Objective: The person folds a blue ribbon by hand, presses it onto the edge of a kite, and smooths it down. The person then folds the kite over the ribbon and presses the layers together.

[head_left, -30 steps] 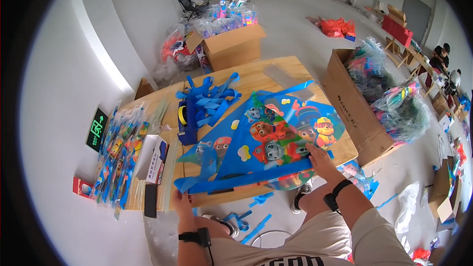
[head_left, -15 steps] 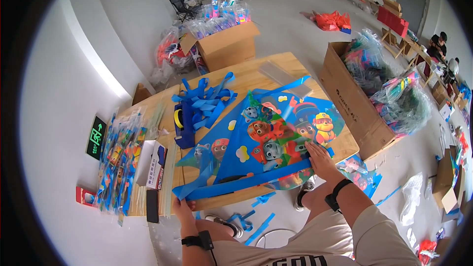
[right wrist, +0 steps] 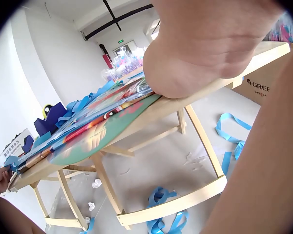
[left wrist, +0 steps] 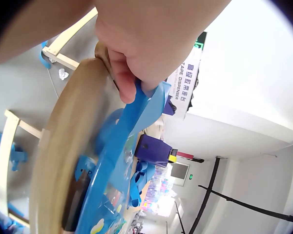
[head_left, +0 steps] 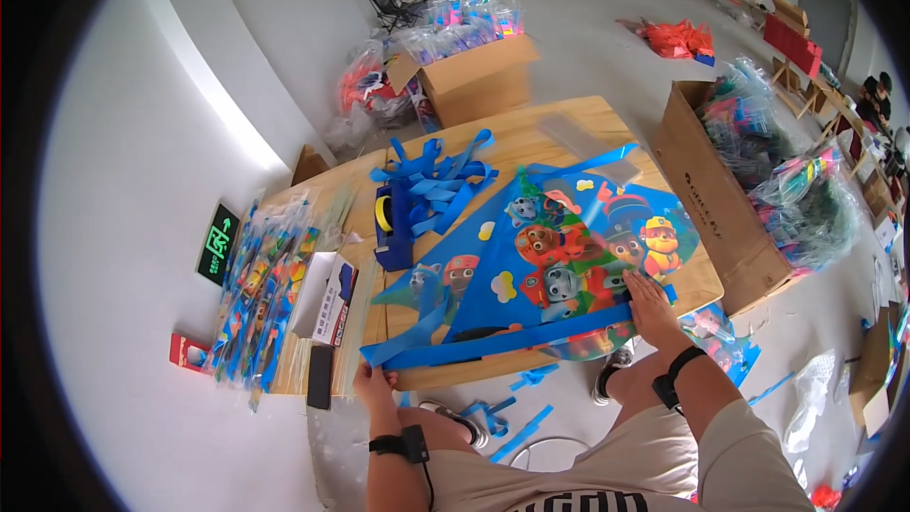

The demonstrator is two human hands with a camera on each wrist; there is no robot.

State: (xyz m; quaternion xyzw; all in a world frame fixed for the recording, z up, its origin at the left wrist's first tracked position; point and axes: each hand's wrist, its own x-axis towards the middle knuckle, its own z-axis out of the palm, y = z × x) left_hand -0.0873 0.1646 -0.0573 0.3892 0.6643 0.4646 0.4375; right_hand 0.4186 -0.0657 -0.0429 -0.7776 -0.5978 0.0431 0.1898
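Observation:
A blue ribbon strip [head_left: 493, 345] runs along the near edge of a printed cartoon sheet [head_left: 502, 287] lying on the wooden table. My left hand [head_left: 376, 387] pinches the strip's left end at the table's front edge; in the left wrist view, thumb and fingers of the left hand [left wrist: 136, 53] close on the ribbon [left wrist: 116, 146]. My right hand [head_left: 652, 311] rests with extended fingers on the sheet's right part, near the strip's right end. In the right wrist view the palm heel of the right hand [right wrist: 200, 53] lies at the table edge, its fingers hidden.
A blue tape dispenser [head_left: 392, 228] stands beside a heap of blue ribbon [head_left: 438, 180]. At the left lie wrapped sheets [head_left: 261, 294], a white box [head_left: 326, 296] and a phone [head_left: 320, 377]. Cartons [head_left: 483, 85] stand beyond the table, with a large one [head_left: 725, 218] on the right.
The head view has shifted, so the scene sits farther right in it. Both hands keep nearly the same places on the ribbon and sheet.

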